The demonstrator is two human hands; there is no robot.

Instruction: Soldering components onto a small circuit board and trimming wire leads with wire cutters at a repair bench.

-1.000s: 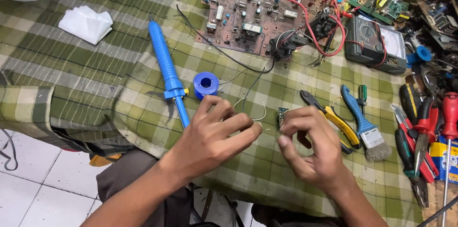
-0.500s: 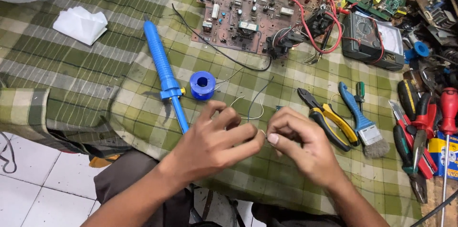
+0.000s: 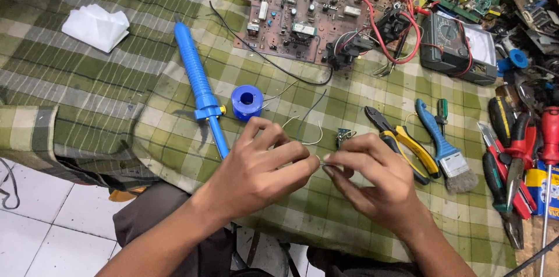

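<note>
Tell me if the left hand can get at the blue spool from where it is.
Probably yes: the blue spool lies on the cloth just beyond the left hand, nothing between them, but its fingertips are pinching a thin wire with the right hand.

Cloth, plastic and metal on the bench

The checked cloth (image 3: 105,87) looked matt and woven; the pump (image 3: 198,87) and spool (image 3: 247,102) were glossy blue plastic; the wire (image 3: 314,128) was thin bare metal.

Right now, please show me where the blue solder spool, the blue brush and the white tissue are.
blue solder spool (image 3: 247,102), head view, on its top flange.
blue brush (image 3: 434,136), head view, on its handle.
white tissue (image 3: 96,25), head view, on its crumpled middle.
</note>
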